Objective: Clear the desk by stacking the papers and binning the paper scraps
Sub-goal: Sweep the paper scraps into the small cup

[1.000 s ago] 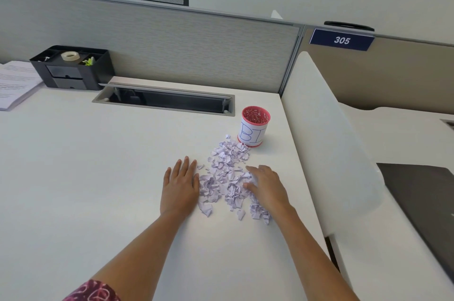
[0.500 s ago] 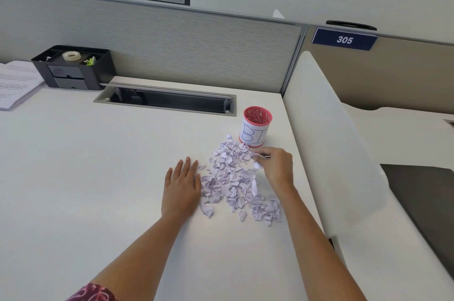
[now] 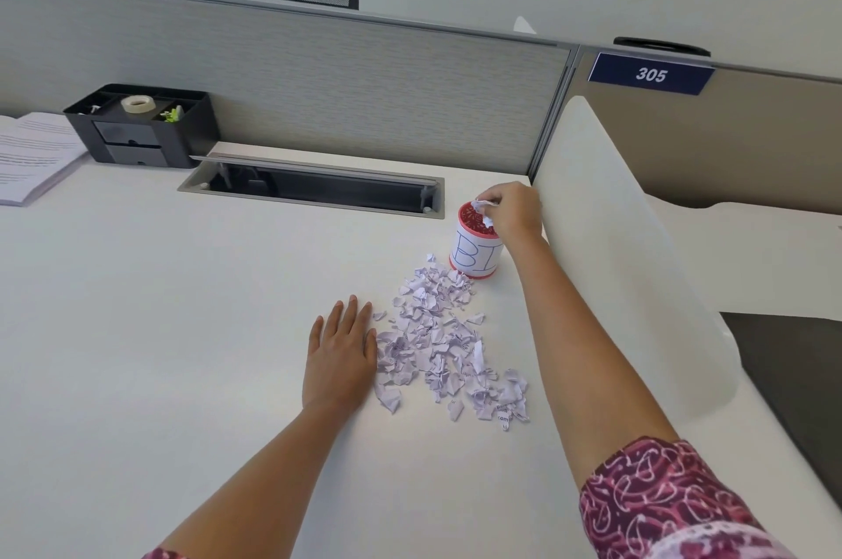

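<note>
- A small cluster of pinched scraps is held in the curled fingertips of the right hand, directly over the open mouth of the red-rimmed bin. The cluster is not yet let go.
- The left hand is laid flat on the desk with fingers straight. Nothing is gripped by it, and its edge is touching the left side of the scrap pile.
- The pile is spread loosely over the desk, from just beside the bin's base back toward the person, between the two forearms.
- The scraps are judged to be very light, crumpled and soft. They are likely to flutter, scatter or cling to fingers, so they are best taken in small pinches from above, or gathered against the flat left hand first.
- The bin's mouth is narrow and the bin is probably light and easily tipped, so large handfuls are judged likely to spill over the rim.
- The papers are seen in a stack at the far left edge, beside a black organiser and well apart from both hands. Such sheets are thin and bend readily, so they are best lifted by their edges.
</note>
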A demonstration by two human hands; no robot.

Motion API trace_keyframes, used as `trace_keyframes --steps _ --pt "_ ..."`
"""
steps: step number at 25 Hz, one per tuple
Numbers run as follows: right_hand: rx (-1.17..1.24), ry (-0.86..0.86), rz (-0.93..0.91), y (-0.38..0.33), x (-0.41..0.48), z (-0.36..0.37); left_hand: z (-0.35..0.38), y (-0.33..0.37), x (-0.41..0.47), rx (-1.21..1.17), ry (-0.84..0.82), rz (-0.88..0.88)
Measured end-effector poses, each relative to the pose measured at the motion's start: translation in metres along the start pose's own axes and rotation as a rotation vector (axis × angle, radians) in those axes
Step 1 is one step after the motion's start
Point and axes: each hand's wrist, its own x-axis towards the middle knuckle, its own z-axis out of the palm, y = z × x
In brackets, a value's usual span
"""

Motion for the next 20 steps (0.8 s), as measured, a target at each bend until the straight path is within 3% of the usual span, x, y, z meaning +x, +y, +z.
trace_keyframes --steps 3,7,10,17,20 --pt "-0.108 -0.112 0.041 -0.001 0.005 0.005 -0.001 0.001 0.0 0.007 -0.006 -0.005" --pt "0.042 0.154 -0.038 -0.003 -0.019 -0.001 -0.003 0.001 0.0 0.008 -0.01 -0.007" --pt "0.125 0.19 -0.092 0.004 -0.054 0.007 -0.003 0.002 0.0 0.004 -0.004 -0.005" --pt "-0.115 -0.371 -0.134 0.026 -0.118 0.053 -0.003 0.002 0.0 0.014 -0.018 -0.012" --pt "-0.192 -0.459 -0.169 0.029 -0.124 0.066 -0.003 0.002 0.0 0.023 -0.034 -0.018"
